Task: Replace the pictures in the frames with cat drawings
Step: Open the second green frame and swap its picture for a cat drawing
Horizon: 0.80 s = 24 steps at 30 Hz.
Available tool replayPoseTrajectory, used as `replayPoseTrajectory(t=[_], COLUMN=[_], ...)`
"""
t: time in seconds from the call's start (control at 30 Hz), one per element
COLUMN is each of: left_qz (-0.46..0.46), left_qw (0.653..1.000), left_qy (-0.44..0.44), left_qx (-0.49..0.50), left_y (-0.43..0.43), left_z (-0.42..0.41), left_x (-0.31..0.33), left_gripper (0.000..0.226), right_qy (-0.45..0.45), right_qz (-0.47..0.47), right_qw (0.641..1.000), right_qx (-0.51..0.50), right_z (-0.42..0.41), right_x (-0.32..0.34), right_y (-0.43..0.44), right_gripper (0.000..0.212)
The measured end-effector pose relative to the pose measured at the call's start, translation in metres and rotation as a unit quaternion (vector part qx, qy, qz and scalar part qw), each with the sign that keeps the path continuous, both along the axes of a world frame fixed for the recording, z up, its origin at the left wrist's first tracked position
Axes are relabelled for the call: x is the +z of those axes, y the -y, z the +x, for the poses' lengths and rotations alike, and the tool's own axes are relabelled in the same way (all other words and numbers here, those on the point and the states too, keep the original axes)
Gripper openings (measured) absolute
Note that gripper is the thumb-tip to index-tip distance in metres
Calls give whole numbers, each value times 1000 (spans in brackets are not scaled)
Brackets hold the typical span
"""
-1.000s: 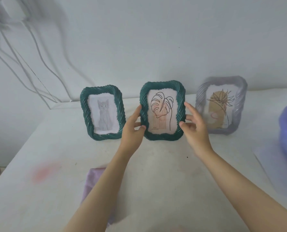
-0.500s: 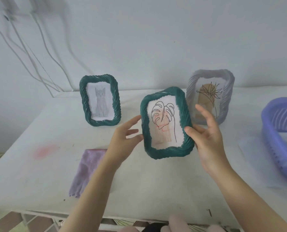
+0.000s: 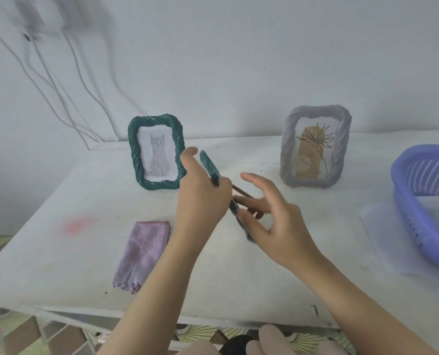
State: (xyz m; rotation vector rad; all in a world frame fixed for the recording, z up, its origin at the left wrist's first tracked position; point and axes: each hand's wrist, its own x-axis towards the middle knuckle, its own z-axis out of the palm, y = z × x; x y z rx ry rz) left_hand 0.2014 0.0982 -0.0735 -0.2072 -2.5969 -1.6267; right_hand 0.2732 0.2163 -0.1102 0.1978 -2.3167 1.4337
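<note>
Right of the dark-green rope-rimmed cat frame [image 3: 133, 149], left hand [image 3: 200, 201] and right hand [image 3: 277, 226] curl fingers round a matching green frame [image 3: 209, 165], edge-on.

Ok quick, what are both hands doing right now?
Left hand: grips the dark green twisted-rim picture frame, seen edge-on.
Right hand: thumb and fingers pinch that frame's lower end, index finger raised.

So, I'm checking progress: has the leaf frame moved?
Yes. The leaf frame has come forward out of the gap between the cat frame and grey frame; the left hand and right hand hold it edge-on.
</note>
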Motion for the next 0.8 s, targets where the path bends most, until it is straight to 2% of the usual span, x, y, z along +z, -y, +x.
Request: replayPoseTrajectory(t=[0.13,0.2,0.27,0.43,0.57,0.63,0.8], left_qz=[4,0,10,93,137,119,4], left_qw=[1000,999,998,984,974,979,996], left_qy=[21,30,48,120,143,135,85], left_qx=[-22,-25,-32,-91,-113,-99,-29], left_y=[15,24,33,45,45,44,44], left_z=[-4,-8,-13,-18,-21,-24,-29], left_x=[-2,-7,-14,-31,-47,-57,-83], left_gripper=[44,49,52,50,49,48,40], right_qy=[-9,-11,12,164,180,184,176], right_qz=[-49,-123,-135,-65,-91,-83,-49], right_qw=[999,991,985,976,971,969,971], right_qx=[-12,-56,-107,-130,-132,-141,-154], right_z=[4,0,-8,-22,-20,-17,-6], right_x=[9,7,-3,-37,-53,-58,-69], right_y=[-4,-11,-22,-38,-37,-36,-31], right_gripper=[28,24,23,41,49,52,54])
